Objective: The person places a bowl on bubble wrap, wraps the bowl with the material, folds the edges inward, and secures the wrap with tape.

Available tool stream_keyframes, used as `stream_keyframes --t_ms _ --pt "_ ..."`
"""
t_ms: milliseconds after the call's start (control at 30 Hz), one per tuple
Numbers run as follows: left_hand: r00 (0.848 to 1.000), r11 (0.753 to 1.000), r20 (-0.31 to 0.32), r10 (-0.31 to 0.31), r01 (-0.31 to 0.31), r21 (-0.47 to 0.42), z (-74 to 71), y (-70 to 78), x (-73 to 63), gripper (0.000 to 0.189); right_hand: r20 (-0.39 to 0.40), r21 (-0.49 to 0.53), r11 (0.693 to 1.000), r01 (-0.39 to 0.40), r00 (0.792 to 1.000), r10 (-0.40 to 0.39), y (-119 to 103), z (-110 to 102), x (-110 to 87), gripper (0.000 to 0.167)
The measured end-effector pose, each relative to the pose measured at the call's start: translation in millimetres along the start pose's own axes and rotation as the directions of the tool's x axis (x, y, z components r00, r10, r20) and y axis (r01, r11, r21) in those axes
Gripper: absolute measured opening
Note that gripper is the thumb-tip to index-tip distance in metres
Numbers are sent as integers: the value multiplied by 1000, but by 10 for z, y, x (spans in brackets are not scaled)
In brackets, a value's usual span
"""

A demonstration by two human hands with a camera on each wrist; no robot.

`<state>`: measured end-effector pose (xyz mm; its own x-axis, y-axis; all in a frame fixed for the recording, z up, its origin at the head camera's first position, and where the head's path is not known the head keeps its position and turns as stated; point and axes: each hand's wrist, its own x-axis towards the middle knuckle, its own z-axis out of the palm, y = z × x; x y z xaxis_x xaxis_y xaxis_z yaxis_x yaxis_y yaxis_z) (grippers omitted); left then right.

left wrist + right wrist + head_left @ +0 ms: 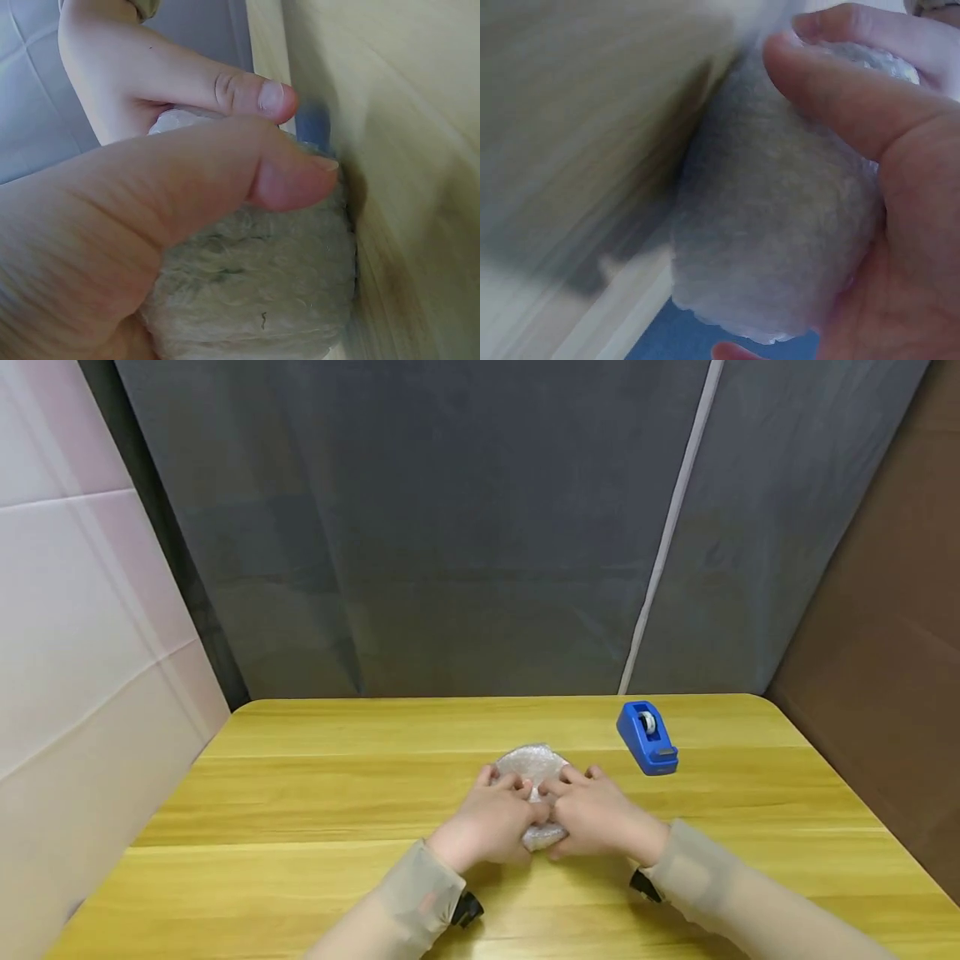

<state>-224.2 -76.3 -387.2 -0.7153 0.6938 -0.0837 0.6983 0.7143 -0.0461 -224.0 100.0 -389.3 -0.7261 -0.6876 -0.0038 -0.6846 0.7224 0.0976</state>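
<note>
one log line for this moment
left hand: grips bundle | right hand: grips bundle | bundle: on table | tape dispenser: right of the hands, untouched

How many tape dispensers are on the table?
1: the blue tape dispenser stands on the wooden table, beyond the right hand. None other shows.

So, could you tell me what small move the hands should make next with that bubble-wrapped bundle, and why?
Probably the right hand should reach for the blue tape dispenser while the left hand holds the silvery bubble-wrapped bundle shut: both hands grip it on the yellow wooden table, and no tape shows on it.
</note>
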Motion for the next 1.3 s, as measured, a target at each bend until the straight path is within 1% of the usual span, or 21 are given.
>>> stream_keyframes --t_ms 100,200,267,333,400,467,567,600,700,767,833,900,1000,1100,1167,1233,1300 --pt "1000 1000 -3 -16 16 -5 3 -5 -29 53 0 22 1000 12 1000 -12 -2 14 9 51" --pt "999 999 -9 -41 41 -8 10 9 -36 48 18 93 995 22 1000 -24 42 13 2 56" --pt "999 999 -11 -52 51 -11 10 45 -25 46 36 170 985 22 999 -28 88 -9 -32 57" --pt "998 998 -11 -62 62 -8 16 87 -4 44 47 253 967 15 999 -27 136 -29 -71 58" --pt "997 997 -11 -77 77 -4 23 127 18 44 46 310 951 9 999 -25 172 -48 -102 59" --pt "995 995 -11 -103 103 4 15 170 31 45 32 334 943 12 999 -24 189 -70 -128 63" --pt "987 987 -19 -157 157 27 -1 232 32 48 9 335 942 12 1000 -16 190 -87 -158 67" --pt "984 983 -18 -178 179 37 -6 251 30 50 1 333 943 13 1000 -14 188 -85 -168 67" --pt "968 967 -17 -249 249 61 -17 304 27 57 -41 329 944 17 999 -4 173 -78 -204 59" --pt "954 951 -17 -298 299 79 -26 335 36 59 -89 311 950 20 996 8 165 -72 -226 54" --pt "940 936 -18 -341 341 90 -28 355 59 59 -130 291 957 7 991 32 154 -72 -240 50" --pt "926 922 -13 -377 376 94 -25 367 91 58 -158 285 959 -12 986 59 137 -79 -244 51" --pt "906 902 12 -423 419 106 -29 398 130 60 -161 304 953 -22 984 74 131 -85 -239 55" --pt "892 888 35 -451 444 121 -55 432 152 64 -135 342 939 12 990 37 166 -80 -220 63" --pt "893 889 39 -449 442 121 -71 436 157 69 -107 372 927 40 994 0 207 -71 -197 75" --pt "901 898 42 -432 426 106 -82 417 151 74 -78 404 913 61 996 -32 245 -70 -169 88" --pt "911 911 47 -409 405 76 -90 380 132 78 -51 434 899 64 998 -46 278 -71 -140 98"
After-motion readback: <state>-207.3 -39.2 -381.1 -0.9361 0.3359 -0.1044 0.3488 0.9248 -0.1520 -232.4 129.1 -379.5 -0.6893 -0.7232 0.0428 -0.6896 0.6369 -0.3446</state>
